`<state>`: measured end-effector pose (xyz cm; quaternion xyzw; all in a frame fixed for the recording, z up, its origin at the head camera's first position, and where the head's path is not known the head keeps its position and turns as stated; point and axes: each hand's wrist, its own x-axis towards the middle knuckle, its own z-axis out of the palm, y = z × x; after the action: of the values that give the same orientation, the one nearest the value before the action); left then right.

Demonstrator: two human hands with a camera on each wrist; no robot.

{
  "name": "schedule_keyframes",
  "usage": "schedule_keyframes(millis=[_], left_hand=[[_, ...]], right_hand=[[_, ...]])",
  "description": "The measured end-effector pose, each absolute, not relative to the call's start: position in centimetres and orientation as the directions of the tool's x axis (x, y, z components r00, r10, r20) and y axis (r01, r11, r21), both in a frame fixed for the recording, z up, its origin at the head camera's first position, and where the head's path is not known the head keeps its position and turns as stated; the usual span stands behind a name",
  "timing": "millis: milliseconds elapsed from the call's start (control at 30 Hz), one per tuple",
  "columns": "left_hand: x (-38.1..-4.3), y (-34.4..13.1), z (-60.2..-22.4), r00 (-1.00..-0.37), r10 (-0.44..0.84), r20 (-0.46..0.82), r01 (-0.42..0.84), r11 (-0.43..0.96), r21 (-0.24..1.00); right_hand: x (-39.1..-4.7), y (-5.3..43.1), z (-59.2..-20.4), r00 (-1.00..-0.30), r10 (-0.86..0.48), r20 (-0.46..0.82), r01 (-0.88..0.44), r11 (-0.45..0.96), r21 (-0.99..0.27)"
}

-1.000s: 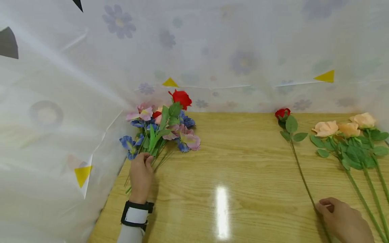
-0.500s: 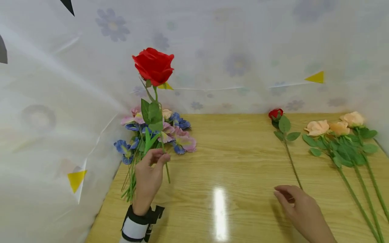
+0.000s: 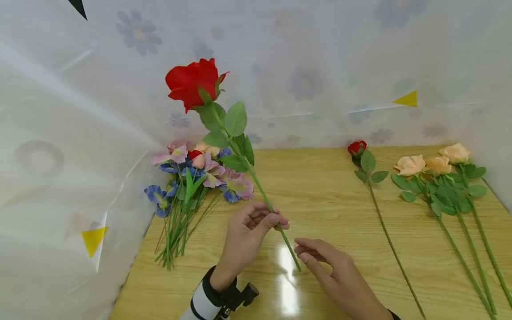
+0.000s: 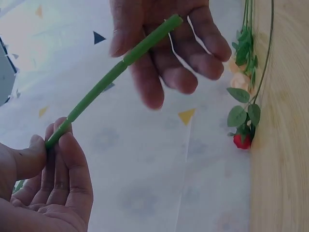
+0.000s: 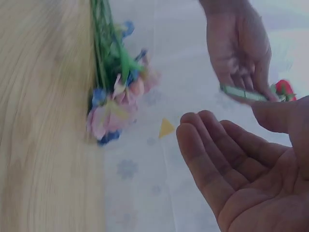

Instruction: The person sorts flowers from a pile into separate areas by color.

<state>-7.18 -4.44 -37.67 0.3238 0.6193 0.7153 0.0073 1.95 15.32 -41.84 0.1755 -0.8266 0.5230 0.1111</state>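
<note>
A large red rose (image 3: 192, 84) leans up and to the left in the head view, its green stem (image 3: 260, 184) pinched between the thumb and fingers of my left hand (image 3: 250, 231). In the left wrist view the lower stem (image 4: 96, 90) slants up from that pinch toward the other hand. My right hand (image 3: 336, 271) is beside the stem's lower end, thumb and fingers apart and relaxed. The right wrist view has this right hand (image 5: 246, 179) with nothing between its fingers; whether a fingertip touches the stem cannot be told.
A mixed bunch of blue and pink flowers (image 3: 180, 178) lies on the wooden table (image 3: 320, 186) at left. One smaller red rose (image 3: 357, 148) lies right of centre, beside several peach roses (image 3: 438, 165). Pale flower-printed sheeting (image 3: 304, 53) rises behind and at the sides.
My left hand has lifted the red rose out of the left bunch and carried it right. My right hand has left the smaller rose's stem and moved left.
</note>
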Motion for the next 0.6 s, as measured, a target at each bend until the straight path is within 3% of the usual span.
schedule_keyframes(millis=[200, 400, 600], left_hand=[[-6.8, -3.5, -37.6, -0.77, 0.442, 0.46, 0.358, -0.296, 0.885], [-6.8, -3.8, -37.5, -0.811, 0.386, 0.439, 0.367, -0.248, 0.896], [-7.0, -4.6, -36.9, -0.862, 0.332, 0.384, 0.318, -0.236, 0.918]], right_hand=[[1.7, 14.3, -42.0, -0.853, -0.241, 0.464, -0.514, 0.228, -0.827], [2.0, 14.5, -41.7, -0.872, -0.189, 0.451, -0.48, 0.152, -0.864], [2.1, 17.3, -41.0, -0.898, -0.031, 0.439, -0.43, 0.271, -0.861]])
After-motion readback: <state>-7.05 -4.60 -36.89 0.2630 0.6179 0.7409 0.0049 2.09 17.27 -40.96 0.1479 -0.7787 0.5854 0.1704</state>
